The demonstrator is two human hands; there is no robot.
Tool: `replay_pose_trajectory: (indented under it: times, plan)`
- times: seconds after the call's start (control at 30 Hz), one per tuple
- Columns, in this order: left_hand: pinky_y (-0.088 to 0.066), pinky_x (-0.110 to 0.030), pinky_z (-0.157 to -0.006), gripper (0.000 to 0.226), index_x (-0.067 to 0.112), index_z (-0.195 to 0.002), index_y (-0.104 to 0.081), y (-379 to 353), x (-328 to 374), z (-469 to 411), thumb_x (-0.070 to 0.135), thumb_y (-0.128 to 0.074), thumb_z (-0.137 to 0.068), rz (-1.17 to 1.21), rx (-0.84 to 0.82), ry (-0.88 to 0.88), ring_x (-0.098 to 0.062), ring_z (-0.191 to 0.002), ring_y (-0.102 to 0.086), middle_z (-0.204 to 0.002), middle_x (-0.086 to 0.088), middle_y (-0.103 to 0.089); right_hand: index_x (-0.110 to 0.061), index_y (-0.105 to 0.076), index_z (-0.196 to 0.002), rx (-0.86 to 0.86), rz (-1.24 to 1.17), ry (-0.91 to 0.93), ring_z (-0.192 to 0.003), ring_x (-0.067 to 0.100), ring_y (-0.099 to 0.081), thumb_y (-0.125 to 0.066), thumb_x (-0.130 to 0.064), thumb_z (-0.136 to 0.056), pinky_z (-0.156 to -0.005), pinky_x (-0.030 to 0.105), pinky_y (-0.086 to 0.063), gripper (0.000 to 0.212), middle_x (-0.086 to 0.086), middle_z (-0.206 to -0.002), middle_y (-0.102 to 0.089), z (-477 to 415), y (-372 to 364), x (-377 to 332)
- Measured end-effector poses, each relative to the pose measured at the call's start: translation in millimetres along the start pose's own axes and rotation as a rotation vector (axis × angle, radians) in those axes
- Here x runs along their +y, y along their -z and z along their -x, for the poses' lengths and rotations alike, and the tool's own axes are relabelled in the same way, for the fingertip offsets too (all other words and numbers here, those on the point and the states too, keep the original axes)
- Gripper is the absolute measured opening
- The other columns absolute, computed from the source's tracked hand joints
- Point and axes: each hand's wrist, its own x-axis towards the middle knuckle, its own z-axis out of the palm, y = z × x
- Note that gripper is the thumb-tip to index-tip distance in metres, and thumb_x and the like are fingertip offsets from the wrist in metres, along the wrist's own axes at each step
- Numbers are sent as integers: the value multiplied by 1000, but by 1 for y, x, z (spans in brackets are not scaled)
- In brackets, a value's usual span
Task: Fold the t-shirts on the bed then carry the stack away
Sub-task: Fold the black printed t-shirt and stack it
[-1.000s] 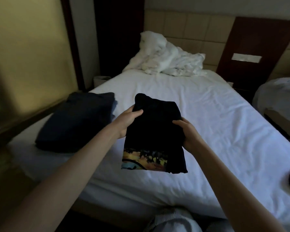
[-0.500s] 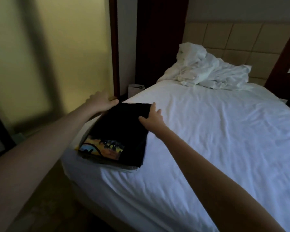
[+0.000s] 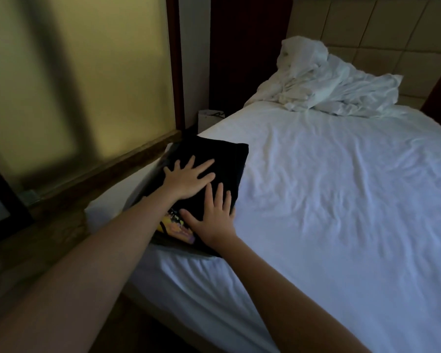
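Observation:
A folded black t-shirt with a yellow and orange print lies on top of the stack of folded shirts at the near left corner of the bed. My left hand lies flat on the shirt's middle with fingers spread. My right hand presses flat on its near right part, beside the print. Only thin edges of the shirts underneath show; most of the stack is hidden by the top shirt and my arms.
A crumpled white duvet is heaped at the head of the bed by the tiled headboard. A yellowish frosted glass wall with a wooden sill runs close along the bed's left side. A small white bin stands in the gap.
The black shirt was held in the air in both hands, then set down on the stack at the bed's left corner. Both hands have let go and now lie flat on top.

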Motion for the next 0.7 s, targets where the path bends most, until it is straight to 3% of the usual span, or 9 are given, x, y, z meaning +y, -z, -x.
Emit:
replay_pose_trajectory:
  times: [0.13, 0.23, 0.3, 0.4, 0.47, 0.57, 0.7]
  plan:
    - [-5, -54, -114, 51, 53, -144, -11, 0, 3, 17, 62, -18, -95, 5, 132, 2, -34, -144, -10, -159, 0, -10, -25, 11, -149, -28, 23, 32, -143, 23, 19, -34, -63, -91, -115, 47, 6, 83, 1, -156, 20, 12, 8, 1]
    - [-12, -48, -116, 48, 34, -147, -26, 1, 6, 38, 46, -20, -101, 16, 287, 3, -29, -141, -22, -155, -4, -26, -28, 6, -150, -56, 43, 91, -144, 19, 16, -29, -55, -96, -115, 47, 7, 69, -5, -157, 16, 31, 22, 10]
    - [-13, -45, -116, 48, 26, -147, -29, -4, 12, 56, 40, -22, -102, 55, 330, 1, -29, -141, -22, -155, -7, -27, -29, 1, -150, -54, 64, 121, -145, 17, 12, -26, -50, -99, -115, 44, 8, 62, -7, -158, 9, 45, 35, 22]
    - [-8, -46, -115, 47, 28, -146, -31, -14, 31, 84, 41, -24, -101, 13, 267, -87, -31, -143, -14, -156, -5, -22, -21, -12, -150, 40, 53, 126, -145, 21, -8, -31, -41, -101, -116, 37, -3, 56, 0, -158, -12, 63, 60, 47]
    - [-16, -46, -112, 44, 25, -138, -43, -10, 51, 96, 40, -25, -101, 16, 220, -210, -28, -139, -24, -149, -3, -35, -14, -25, -147, 103, 49, 129, -140, 23, -27, -37, -34, -100, -112, 30, -16, 52, 7, -153, -28, 76, 79, 64]
    - [-41, -37, -87, 34, 13, -104, -60, 0, 91, 108, 35, -35, -99, 175, 200, -391, -28, -110, -56, -104, -6, -63, -13, -36, -143, 130, 162, 150, -133, 22, -39, -39, -31, -100, -107, 28, -24, 46, 6, -146, -41, 100, 108, 88]
    - [-43, -34, -92, 29, 21, -113, -62, -3, 158, 122, 34, -41, -97, 263, 117, -463, -21, -111, -57, -118, 1, -64, -14, -46, -136, 240, 219, 92, -126, 23, -46, -43, -28, -99, -104, 29, -26, 40, 5, -138, -51, 143, 142, 125]
